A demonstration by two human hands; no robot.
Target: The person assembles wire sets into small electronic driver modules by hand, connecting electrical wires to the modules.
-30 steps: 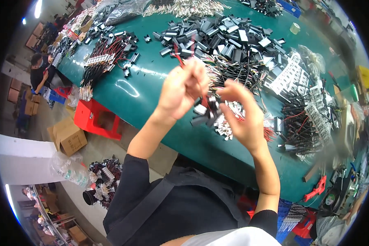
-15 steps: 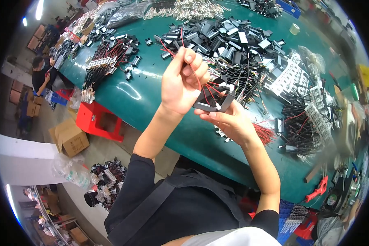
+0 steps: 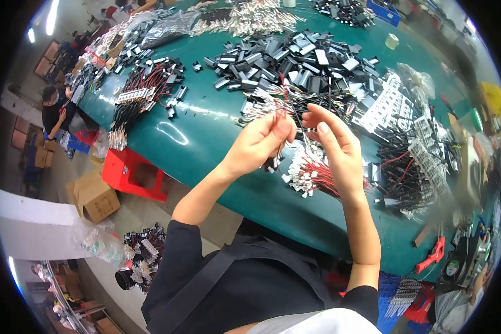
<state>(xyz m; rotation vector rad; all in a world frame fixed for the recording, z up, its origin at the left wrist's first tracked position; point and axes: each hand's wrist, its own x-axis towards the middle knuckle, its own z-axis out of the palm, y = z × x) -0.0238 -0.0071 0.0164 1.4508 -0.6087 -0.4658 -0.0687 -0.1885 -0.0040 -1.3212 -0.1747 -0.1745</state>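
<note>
My left hand [image 3: 260,141] is closed, thumb against fingers, on thin red wires [image 3: 282,92] that stick up above it. A dark piece [image 3: 271,163] shows just beneath this hand, mostly hidden, so I cannot tell whether it hangs from the wires. My right hand [image 3: 341,153] is raised beside it, thumb and curved fingers apart, with nothing visible in its grasp. Behind the fingertips lie black cables [image 3: 323,102] with pale ends. Between my hands and the table edge rests a bundle of red wires with white connectors [image 3: 312,172].
Black plastic housings [image 3: 295,58] are heaped across the table [image 3: 206,161]. Cable bundles lie left [image 3: 136,100] and right [image 3: 409,172], beside white perforated sheets [image 3: 389,103]. A tape roll [image 3: 392,40] stands farther back. A red stool [image 3: 131,175] and a carton [image 3: 97,197] are on the floor at left.
My right hand has let go of the black housing and moved up, its fingers parting. My left hand has come down and rightward, still pinching red wires.
</note>
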